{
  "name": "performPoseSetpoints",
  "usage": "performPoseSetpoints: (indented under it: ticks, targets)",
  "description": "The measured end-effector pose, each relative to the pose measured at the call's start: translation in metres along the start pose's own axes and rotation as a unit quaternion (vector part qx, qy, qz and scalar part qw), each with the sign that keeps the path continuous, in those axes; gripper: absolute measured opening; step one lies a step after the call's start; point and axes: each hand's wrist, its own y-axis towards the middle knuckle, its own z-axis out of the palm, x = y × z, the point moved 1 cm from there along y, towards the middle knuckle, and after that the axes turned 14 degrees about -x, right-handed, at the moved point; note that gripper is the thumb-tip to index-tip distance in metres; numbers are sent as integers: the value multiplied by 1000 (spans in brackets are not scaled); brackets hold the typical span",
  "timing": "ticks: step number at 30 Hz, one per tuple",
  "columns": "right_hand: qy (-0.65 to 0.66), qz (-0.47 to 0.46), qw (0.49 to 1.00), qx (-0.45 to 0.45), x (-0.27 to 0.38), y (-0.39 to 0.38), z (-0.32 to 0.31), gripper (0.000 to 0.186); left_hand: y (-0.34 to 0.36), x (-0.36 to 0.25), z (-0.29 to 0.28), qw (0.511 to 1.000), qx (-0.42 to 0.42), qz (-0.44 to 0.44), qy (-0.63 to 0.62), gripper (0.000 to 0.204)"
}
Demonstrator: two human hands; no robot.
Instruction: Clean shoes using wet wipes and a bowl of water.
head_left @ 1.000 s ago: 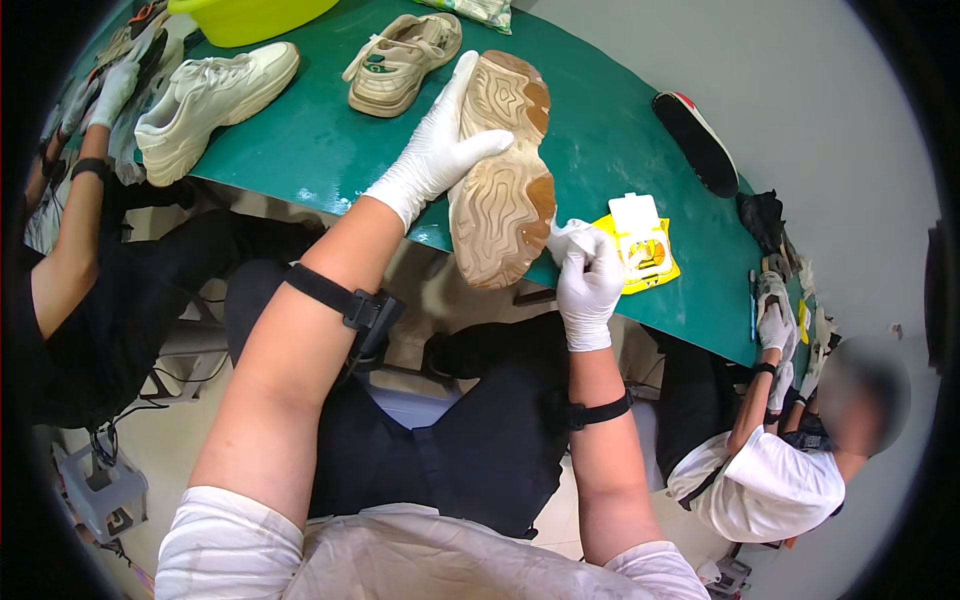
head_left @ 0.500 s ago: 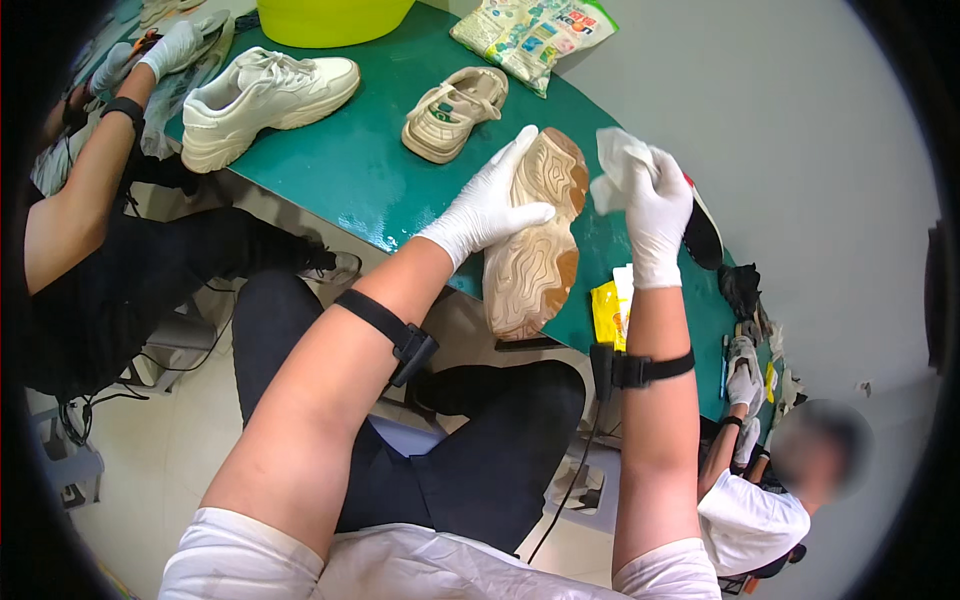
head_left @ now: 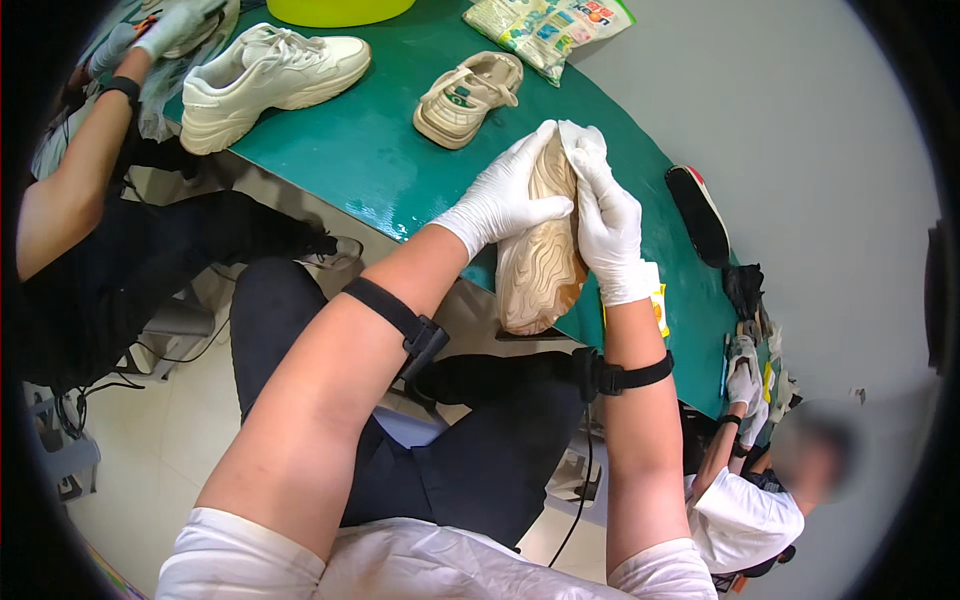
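Note:
My left hand [head_left: 506, 198], in a white glove, grips a shoe [head_left: 540, 262] by its side. The beige patterned sole, with brown patches along one edge, is turned toward me. Against the sole's right edge, near its far end, my gloved right hand [head_left: 612, 228] presses a white wipe [head_left: 580, 138]. Glove and wipe are nearly the same white, so their border is hard to make out. A small beige shoe [head_left: 466, 100] and a larger white sneaker [head_left: 270, 82] rest on the green table [head_left: 350, 150] beyond my left hand.
A yellow-green basin [head_left: 340, 8] and a printed plastic bag [head_left: 550, 32] lie at the far side. A black-soled shoe [head_left: 697, 215] and a yellow packet [head_left: 658, 305] are on the right. Co-workers' gloved hands [head_left: 172, 30] work at the left and right.
My right hand has moved left with the wipe, from beside the shoe onto its edge. The sole has turned slightly, and my left hand still grips it.

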Motion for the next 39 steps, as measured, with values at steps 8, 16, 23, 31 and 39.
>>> performPoseSetpoints:
  ticks: [8, 16, 23, 31, 39]
  targets:
    - [43, 33, 998, 21, 15, -23, -19, 29, 0, 4, 5, 1000, 9, -5, 16, 111]
    - [95, 194, 974, 70, 40, -57, -37, 25, -2, 2, 4, 1000, 9, -6, 21, 107]
    - [31, 74, 996, 32, 53, -81, -32, 28, -2, 5, 3, 1000, 16, -2, 3, 102]
    - [2, 17, 1000, -13, 82, -114, -34, 35, -2, 4, 3, 1000, 12, 14, 13, 104]
    - [-64, 10, 997, 31, 114, -137, -38, 40, -3, 4, 2, 999, 7, 31, 23, 102]
